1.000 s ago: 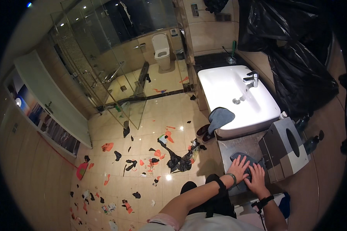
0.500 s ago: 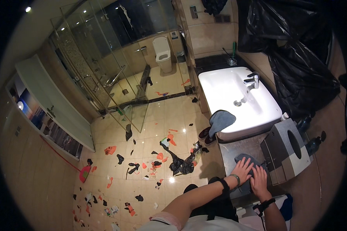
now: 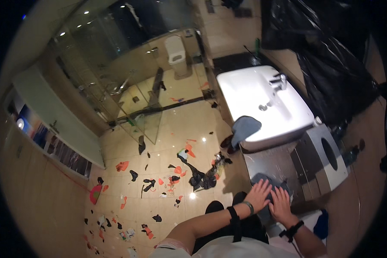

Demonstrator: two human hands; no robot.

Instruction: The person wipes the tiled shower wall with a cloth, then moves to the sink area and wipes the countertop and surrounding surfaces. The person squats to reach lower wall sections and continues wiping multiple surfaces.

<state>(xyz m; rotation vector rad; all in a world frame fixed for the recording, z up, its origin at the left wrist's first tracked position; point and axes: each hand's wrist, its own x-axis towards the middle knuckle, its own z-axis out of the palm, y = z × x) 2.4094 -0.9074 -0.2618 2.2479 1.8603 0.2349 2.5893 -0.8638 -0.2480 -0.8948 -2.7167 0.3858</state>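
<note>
A dark grey cloth (image 3: 258,177) lies on the grey stone counter (image 3: 266,162), partly hidden under both hands. My left hand (image 3: 259,195) rests flat on it with fingers stretched out. Right beside it, my right hand (image 3: 281,205) also presses on the cloth, fingers extended and slightly apart. A second, blue-grey cloth (image 3: 246,127) hangs over the near left corner of the white sink (image 3: 241,94). Dark straps circle both wrists.
To the right of the hands stands a silver box with a dark oval opening (image 3: 330,152), by dark bottles. Black plastic sheeting (image 3: 331,73) covers the wall. Torn orange and black scraps (image 3: 202,178) litter the tiled floor. Further off are a glass shower door and toilet (image 3: 175,51).
Both hands and the cloth under them have slid left along the counter, away from the silver box. The whole view has also shifted slightly. The cloth on the sink stays put.
</note>
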